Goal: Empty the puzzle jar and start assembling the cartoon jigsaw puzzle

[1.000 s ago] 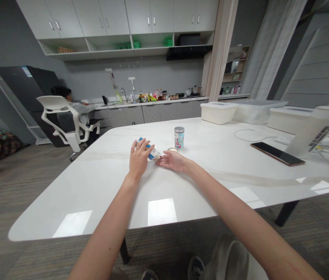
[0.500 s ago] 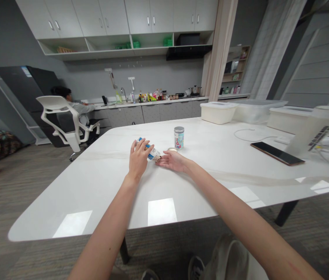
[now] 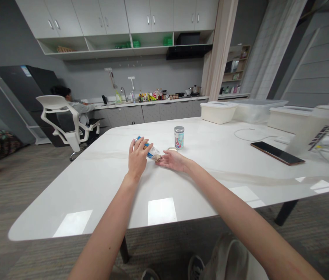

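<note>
My left hand [image 3: 137,156] is wrapped round a small jar [image 3: 152,152] with a blue and white label. The jar lies tilted, its mouth low and pointing right. Small pale and dark pieces [image 3: 159,157] show at the mouth, too tiny to name. Palm up beneath it, my right hand [image 3: 173,160] has its fingers stretched out to the mouth. Just behind the right hand is a round lid [image 3: 172,149], partly hidden. A second jar [image 3: 179,138] with a silver lid and a colourful label stands upright beyond it.
On the white table [image 3: 100,182], a phone [image 3: 277,153], a cable [image 3: 240,136] and a frosted pitcher [image 3: 310,132] are to the right. Lidded plastic boxes [image 3: 218,113] line the back right. A person sits on a white chair [image 3: 72,126] at the far left.
My left hand and the jar have shifted very slightly left, and more pieces show at its mouth. The right hand has stayed in place.
</note>
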A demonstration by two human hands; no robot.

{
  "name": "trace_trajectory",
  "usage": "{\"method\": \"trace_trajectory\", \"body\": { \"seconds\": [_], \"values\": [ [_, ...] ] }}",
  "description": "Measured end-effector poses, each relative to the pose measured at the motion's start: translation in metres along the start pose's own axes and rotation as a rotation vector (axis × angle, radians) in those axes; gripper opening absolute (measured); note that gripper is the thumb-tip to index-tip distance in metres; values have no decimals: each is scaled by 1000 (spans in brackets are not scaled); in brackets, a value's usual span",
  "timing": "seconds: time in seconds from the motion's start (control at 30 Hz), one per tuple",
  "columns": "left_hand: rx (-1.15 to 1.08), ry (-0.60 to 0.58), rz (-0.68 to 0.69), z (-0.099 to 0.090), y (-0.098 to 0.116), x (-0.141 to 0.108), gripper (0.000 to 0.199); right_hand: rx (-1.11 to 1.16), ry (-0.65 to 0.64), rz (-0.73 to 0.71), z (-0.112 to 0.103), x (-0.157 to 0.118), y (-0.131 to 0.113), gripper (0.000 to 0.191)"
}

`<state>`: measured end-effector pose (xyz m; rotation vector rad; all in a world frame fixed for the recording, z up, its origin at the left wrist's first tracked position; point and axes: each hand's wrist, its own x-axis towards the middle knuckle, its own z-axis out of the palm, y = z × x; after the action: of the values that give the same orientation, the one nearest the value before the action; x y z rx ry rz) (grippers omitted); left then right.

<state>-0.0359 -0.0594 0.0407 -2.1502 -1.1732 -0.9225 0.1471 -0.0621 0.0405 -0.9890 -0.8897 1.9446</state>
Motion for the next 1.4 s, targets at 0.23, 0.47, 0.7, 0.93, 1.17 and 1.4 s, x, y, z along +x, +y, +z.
{"method": "trace_trajectory", "body": {
  "seconds": [0.23, 0.47, 0.7, 0.93, 1.17, 1.4],
  "values": [
    [-13, 10, 36, -6, -3, 3, 45, 10, 35, 1, 1, 1, 0, 36],
    [30, -4, 138, -4, -7, 2, 41, -88, 87, -55, -4, 5, 2, 25],
    [-26, 1, 90, -6, -6, 3, 39, -211, 99, -99, -4, 6, 3, 26],
    [7, 61, 73, -5, -11, 2, 42, -381, 166, -215, -5, 9, 2, 12],
    [10, 138, -10, -4, -8, 2, 48, -418, 195, -264, -9, 16, 3, 8],
    [-83, 102, -199, 4, -3, 0, 40, -462, 193, -443, -7, 10, -1, 11]
  ]
}}
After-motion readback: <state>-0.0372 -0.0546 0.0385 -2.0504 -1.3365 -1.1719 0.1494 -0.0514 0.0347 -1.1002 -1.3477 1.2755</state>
